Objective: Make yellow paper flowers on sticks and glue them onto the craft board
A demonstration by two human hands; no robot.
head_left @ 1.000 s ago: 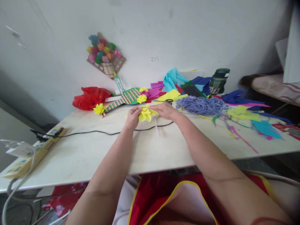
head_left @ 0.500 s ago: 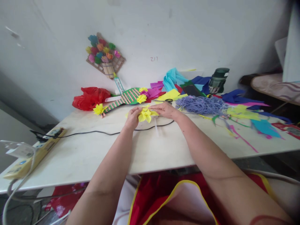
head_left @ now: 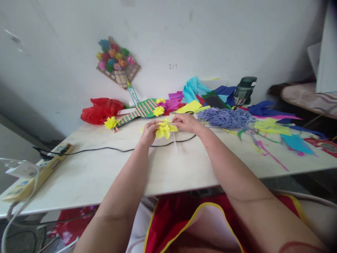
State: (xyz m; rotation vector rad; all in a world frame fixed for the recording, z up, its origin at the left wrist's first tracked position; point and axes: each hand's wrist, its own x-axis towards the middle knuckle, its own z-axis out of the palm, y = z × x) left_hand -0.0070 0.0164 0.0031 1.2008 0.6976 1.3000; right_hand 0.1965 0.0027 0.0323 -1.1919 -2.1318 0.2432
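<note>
A yellow paper flower (head_left: 163, 130) with pointed petals is held above the table between my two hands. My left hand (head_left: 150, 133) is closed on the flower's left side, its thumb and fingers pinched together. On the other side, my right hand (head_left: 186, 123) pinches at the flower's upper right edge with bent fingers. Something thin runs between the fingertips along the top of the flower, too small to make out. Just behind my right hand lie black-handled scissors (head_left: 189, 112), partly covered. A faint whitish stick (head_left: 174, 140) shows below the flower, blurred.
Beyond my hands lies a green pipa-shaped craft (head_left: 147, 108) with yellow flowers. Purple yarn (head_left: 226, 117), coloured paper (head_left: 193, 106) and a dark green bottle (head_left: 245, 90) are at the right. A black cable (head_left: 105, 148) crosses the table from a power strip (head_left: 39, 175); a red bag (head_left: 101, 109) sits behind.
My right hand's fingers have curled in from a flatter, stretched pose to a pinch by the flower. My left hand and the flower stay nearly in place.
</note>
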